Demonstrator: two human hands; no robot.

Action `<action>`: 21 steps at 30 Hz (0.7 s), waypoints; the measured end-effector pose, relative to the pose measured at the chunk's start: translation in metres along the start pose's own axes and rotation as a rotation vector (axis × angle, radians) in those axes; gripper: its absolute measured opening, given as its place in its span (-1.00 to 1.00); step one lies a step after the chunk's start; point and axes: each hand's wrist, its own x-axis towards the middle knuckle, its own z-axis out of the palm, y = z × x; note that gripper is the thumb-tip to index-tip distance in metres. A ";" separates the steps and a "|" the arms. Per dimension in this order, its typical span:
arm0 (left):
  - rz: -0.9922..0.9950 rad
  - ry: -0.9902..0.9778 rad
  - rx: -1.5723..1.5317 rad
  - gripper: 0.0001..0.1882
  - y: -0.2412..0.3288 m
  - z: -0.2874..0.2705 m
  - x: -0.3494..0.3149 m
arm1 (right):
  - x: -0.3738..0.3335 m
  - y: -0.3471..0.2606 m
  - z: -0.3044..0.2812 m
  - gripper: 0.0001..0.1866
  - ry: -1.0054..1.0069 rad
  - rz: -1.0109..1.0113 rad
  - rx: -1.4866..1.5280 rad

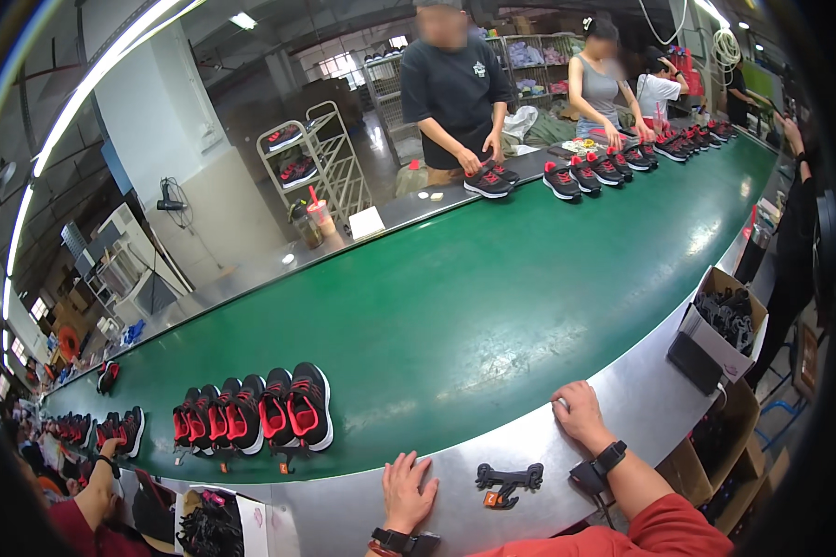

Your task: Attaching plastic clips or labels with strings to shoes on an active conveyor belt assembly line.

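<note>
My left hand [409,490] lies on the metal ledge beside the green conveyor belt, its fingers spread and holding nothing. Farther right, my right hand [581,410] rests at the belt's edge with its fingers curled in; nothing shows in it. Between my forearms lie a few black plastic shoe hangers [509,477], one bearing an orange tag [491,499]. Left of my left hand, several black and red sneakers [308,406] stand in a row on the belt, with orange tags at their near ends.
The green belt [418,306] runs across the view. At right, a cardboard box [712,348] holds black hangers; another box [254,526] stands at lower left. Co-workers across the belt handle more sneakers [561,180]. A person's arm [97,487] reaches sneakers at left.
</note>
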 end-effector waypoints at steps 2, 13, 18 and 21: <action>-0.005 -0.005 -0.012 -0.53 0.002 0.001 0.001 | 0.001 0.002 -0.002 -0.95 -0.006 0.006 0.003; -0.015 -0.018 -0.006 -0.53 0.005 0.008 0.004 | 0.002 0.011 -0.001 -0.94 -0.005 0.011 0.019; -0.024 -0.026 0.008 -0.52 0.005 0.010 0.003 | 0.003 0.011 0.001 -0.94 0.006 -0.001 0.037; -0.020 -0.018 -0.002 -0.52 0.007 0.012 0.003 | 0.004 0.013 0.000 -0.94 0.007 0.003 0.059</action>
